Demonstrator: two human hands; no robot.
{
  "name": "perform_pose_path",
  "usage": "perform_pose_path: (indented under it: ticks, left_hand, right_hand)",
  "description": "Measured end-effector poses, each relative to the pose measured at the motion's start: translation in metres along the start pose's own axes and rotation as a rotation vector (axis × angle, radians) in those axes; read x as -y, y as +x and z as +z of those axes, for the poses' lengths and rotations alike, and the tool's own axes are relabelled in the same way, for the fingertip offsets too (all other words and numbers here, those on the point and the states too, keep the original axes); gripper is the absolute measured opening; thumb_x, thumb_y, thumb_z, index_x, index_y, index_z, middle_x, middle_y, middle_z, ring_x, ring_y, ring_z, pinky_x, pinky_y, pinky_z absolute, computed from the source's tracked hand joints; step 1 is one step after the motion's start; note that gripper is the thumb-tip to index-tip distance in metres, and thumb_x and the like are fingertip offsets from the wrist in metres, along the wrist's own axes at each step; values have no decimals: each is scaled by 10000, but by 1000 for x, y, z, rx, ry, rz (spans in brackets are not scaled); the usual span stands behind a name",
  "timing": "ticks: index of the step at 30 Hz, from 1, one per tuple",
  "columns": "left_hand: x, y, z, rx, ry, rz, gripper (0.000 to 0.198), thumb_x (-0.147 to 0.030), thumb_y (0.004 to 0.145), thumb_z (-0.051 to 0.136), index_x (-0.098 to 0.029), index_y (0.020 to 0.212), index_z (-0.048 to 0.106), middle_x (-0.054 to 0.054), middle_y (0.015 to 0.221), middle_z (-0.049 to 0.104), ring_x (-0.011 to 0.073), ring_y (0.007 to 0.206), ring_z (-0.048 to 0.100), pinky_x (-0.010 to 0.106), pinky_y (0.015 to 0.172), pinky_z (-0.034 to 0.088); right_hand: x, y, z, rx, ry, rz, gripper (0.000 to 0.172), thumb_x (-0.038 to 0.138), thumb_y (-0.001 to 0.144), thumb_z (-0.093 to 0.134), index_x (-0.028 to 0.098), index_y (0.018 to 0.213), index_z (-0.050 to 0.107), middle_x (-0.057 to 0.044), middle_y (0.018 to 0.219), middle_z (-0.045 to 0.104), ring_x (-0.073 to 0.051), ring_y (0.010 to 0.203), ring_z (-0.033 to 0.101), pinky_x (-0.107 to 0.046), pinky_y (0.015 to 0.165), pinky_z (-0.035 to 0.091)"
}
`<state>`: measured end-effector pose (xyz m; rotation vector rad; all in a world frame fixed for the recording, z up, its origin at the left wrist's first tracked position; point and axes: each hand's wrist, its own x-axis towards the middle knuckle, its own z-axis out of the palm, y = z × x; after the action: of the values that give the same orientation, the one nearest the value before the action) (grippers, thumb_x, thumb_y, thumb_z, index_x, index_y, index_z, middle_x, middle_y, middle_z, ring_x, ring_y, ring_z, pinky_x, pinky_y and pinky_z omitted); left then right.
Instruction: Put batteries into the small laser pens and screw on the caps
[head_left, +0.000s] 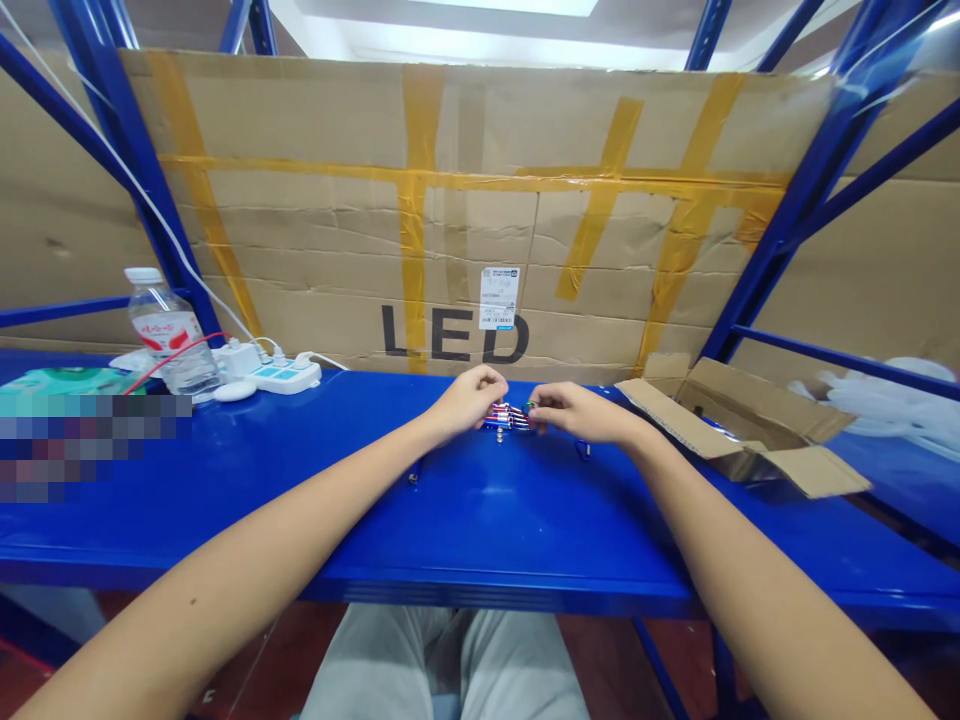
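Observation:
My left hand point(472, 398) is over the middle of the table, fingers curled and thumb pressed in at the left end of a row of slim, shiny pieces point(508, 416) in red, silver and blue. Their exact kind is too small to make out. Facing it, my right hand point(574, 410) pinches at the right end of the row, where a bit of green shows by the fingertips. Just in front of the row stand small brass-coloured metal bits point(500, 436). A small blue piece with a silver part point(583, 451) lies below my right hand. Near my left forearm lies a small dark metal piece point(413, 479).
An open cardboard box point(750, 420) sits on the blue table point(480, 540) at right. On the left are a water bottle point(169, 335), a white power strip point(285, 376) and cables. A large taped cardboard panel point(337, 250) walls the back, between blue rack posts point(780, 270).

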<state>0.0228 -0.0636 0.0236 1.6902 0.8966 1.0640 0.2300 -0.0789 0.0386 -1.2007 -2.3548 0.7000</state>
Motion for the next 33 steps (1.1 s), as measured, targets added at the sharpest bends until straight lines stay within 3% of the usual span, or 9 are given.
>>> perform_pose_path:
  ticks: [4,10,17,26,29,33]
  left_hand:
    - [5,0,1,46,232,210,148,-263,765,662,-135,836,642,38,813,660,154,769,583,276,712,443]
    - [3,-1,-5,90,334,264,162,-294,781,612,-138,793,655,30,754,663,153,719,571,263,659,407]
    - [5,-4,-3,-2,486,290,147,-250,792,573,-143,806,673,22,743,669,149,709,560,258,647,383]
    - [9,-2,-5,-16,570,349,156,-274,839,537,-160,841,643,23,804,675,156,738,563,270,674,387]
    - [10,-2,-5,-17,554,327,131,-282,822,556,-169,857,613,23,816,662,162,750,567,272,671,396]
    - [13,-2,-5,24,451,287,232,-228,816,533,-177,1042,542,3,789,625,153,710,571,273,654,412]
  right_hand:
    - [17,0,10,-3,234,-5,309,471,835,586,164,865,563,-23,711,649,-131,606,587,-235,513,401]
    - [4,8,16,-137,444,-23,354,498,802,650,151,773,585,19,612,567,-87,517,491,-237,510,400]
    - [6,15,28,-246,725,103,301,424,736,705,165,706,556,-46,634,651,-140,551,600,-243,463,414]
    - [9,19,38,-371,594,43,158,274,728,611,195,675,485,41,516,511,-89,452,426,-227,439,335]
    - [3,21,37,-397,414,6,155,318,767,572,197,712,493,45,528,494,-108,486,430,-246,483,347]
    - [-2,20,34,-482,81,-72,171,324,829,520,184,732,523,11,634,550,-128,588,465,-253,560,352]
